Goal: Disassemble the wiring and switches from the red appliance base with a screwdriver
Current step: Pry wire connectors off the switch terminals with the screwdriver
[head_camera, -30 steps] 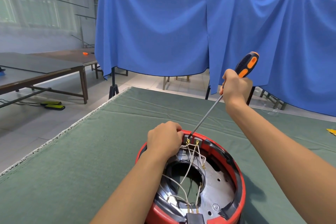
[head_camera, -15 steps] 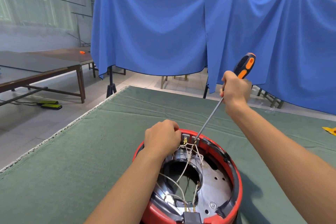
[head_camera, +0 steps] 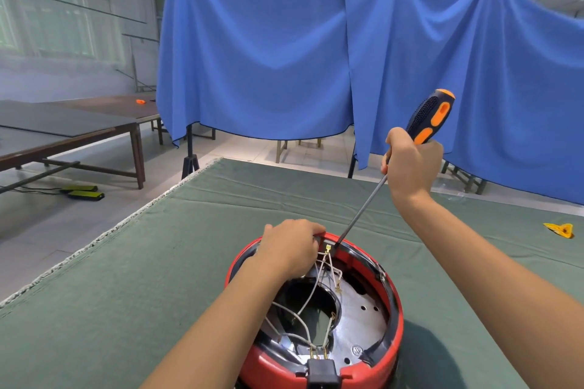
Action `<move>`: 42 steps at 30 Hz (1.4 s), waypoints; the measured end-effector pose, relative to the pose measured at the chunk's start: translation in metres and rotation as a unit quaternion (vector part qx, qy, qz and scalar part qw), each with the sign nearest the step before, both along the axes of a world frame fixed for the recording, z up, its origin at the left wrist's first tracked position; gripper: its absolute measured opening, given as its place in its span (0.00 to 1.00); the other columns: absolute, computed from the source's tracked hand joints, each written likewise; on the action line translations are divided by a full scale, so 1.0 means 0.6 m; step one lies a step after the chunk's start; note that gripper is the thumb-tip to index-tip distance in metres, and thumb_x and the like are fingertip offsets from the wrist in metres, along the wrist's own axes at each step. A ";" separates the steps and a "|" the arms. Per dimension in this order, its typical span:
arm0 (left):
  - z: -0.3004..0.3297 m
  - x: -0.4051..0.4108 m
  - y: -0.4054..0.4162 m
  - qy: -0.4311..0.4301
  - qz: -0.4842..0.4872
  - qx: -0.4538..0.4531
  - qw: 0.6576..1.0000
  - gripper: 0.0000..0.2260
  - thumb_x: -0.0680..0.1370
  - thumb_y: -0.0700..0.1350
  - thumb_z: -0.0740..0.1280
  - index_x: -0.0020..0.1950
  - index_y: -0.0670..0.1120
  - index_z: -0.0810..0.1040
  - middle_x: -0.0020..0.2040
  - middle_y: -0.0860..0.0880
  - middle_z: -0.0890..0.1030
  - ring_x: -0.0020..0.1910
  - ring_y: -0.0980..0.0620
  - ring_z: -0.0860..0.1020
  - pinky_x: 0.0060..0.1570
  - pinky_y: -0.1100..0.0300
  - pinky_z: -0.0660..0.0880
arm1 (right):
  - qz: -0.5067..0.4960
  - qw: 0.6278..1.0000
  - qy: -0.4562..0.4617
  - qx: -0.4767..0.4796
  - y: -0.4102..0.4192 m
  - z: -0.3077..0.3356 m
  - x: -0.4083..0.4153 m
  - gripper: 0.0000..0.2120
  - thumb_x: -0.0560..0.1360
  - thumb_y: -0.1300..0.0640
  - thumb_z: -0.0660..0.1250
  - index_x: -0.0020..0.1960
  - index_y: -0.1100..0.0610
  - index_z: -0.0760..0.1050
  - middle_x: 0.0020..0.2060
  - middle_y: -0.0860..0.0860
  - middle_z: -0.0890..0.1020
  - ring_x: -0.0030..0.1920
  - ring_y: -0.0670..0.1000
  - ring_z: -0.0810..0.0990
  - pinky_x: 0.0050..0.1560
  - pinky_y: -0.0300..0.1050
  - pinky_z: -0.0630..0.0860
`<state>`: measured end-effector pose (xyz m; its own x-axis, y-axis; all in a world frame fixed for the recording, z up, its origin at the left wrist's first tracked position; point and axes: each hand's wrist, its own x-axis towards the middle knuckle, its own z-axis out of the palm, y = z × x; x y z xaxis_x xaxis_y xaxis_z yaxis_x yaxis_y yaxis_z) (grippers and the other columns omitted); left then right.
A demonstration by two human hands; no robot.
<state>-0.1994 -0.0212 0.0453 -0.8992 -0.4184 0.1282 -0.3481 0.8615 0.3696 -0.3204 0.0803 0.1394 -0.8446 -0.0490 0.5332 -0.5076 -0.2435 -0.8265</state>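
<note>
While gripped, ribbed screwdriver (head_camera: 427, 117) (black, orange)

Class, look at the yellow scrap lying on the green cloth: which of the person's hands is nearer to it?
Right. The right hand holds the screwdriver up, left of the yellow scrap. The left hand rests on the red base's far rim, farther left.

Place: a bare workroom or lab set up for recording.
Backdrop: wide blue cloth sheets (head_camera: 284, 50) hung on stands.
Worktop: green felt-covered table (head_camera: 142, 278) just before the sheets.
Left of sheets: long dark wooden tables (head_camera: 63, 126), tiled floor (head_camera: 41, 224), frosted windows (head_camera: 53, 9).
</note>
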 end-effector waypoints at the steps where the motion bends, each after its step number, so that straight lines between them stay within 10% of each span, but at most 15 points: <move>1: 0.003 0.001 0.001 -0.009 0.002 -0.004 1.000 0.17 0.80 0.45 0.56 0.66 0.58 0.73 0.63 0.51 0.77 0.63 0.47 0.72 0.61 0.49 0.64 | 0.003 1.000 0.007 -0.008 0.002 0.001 0.004 0.12 0.68 0.63 0.63 0.33 0.70 0.64 0.27 0.57 0.62 0.24 0.53 0.63 0.22 0.38 0.61; 18: 0.005 0.010 0.014 0.056 0.093 -0.072 0.991 0.07 0.77 0.47 0.65 0.47 0.51 0.82 0.43 0.48 0.83 0.47 0.45 0.79 0.37 0.60 0.67 | 0.039 0.998 0.052 -0.020 0.010 -0.006 0.039 0.09 0.66 0.63 0.61 0.31 0.64 0.62 0.24 0.55 0.61 0.25 0.55 0.63 0.21 0.37 0.62; 42: -0.020 -0.016 0.006 0.075 0.080 -0.068 0.992 0.12 0.81 0.51 0.56 0.54 0.48 0.77 0.50 0.48 0.81 0.50 0.45 0.77 0.46 0.54 0.71 | 0.016 0.994 0.106 0.015 -0.009 -0.005 0.021 0.11 0.64 0.61 0.62 0.30 0.63 0.60 0.26 0.61 0.61 0.28 0.71 0.64 0.24 0.55 0.65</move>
